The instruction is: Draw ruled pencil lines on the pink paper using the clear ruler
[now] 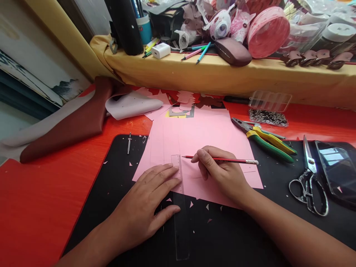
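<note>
A sheet of pink paper [207,129] with faint pencil lines lies on the black mat [222,237]. Across its near edge runs a clear ruler [182,230], its lower half over the mat. My left hand [152,196] rests with fingers stretched out, fingertips pressing on the ruler's left side. Pinched in my right hand [215,165] is a red and black pencil [230,160]. Its tip points left, close to the ruler's upper right edge; whether it touches the paper I cannot tell.
Pliers [264,141], scissors [310,181] and a phone [338,167] lie at the right. Behind the paper are a clear box of metal parts [268,111] and paper cutouts [185,98]. Rolled brown material [69,122] is at left; a cluttered shelf [178,68] borders the back.
</note>
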{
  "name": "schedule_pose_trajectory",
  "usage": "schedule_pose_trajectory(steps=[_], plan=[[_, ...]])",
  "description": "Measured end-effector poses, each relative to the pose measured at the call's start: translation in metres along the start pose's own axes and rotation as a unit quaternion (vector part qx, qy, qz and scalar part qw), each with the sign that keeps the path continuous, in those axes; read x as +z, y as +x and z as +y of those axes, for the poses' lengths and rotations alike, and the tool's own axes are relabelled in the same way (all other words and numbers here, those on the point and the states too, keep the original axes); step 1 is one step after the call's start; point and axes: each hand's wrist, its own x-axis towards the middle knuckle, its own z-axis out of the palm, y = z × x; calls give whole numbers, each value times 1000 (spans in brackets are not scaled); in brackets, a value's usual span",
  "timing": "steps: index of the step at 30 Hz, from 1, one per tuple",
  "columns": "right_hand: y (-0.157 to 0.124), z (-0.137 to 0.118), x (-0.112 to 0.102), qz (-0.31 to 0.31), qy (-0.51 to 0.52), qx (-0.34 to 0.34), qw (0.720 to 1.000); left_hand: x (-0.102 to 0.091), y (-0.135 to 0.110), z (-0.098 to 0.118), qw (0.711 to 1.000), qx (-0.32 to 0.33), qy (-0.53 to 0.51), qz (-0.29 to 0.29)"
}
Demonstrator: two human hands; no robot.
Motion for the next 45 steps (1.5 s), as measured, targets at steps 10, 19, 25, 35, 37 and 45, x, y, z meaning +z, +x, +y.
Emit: schedule_pose_trajectory(steps=[10, 19, 25, 35, 37, 45], plan=[[0, 0, 0, 3, -1, 1, 1000, 1, -2, -1, 1000, -5, -8, -6], [0, -2, 0, -1, -4, 3, 1000, 2, -3, -1, 1000, -11, -18, 1], [0, -2, 0, 0, -6, 2, 1000, 2, -2, -1, 1000, -9, -9, -6], [1, -2, 0, 0, -14, -1, 1000, 2, -2, 0, 1000, -6, -14, 3], [1, -2, 1, -3, -14, -1, 1000, 1, -1, 0, 1000, -7, -16, 3], [0, -1, 0, -7, -17, -4, 1000, 2, -2, -1, 1000, -13, -24, 4]])
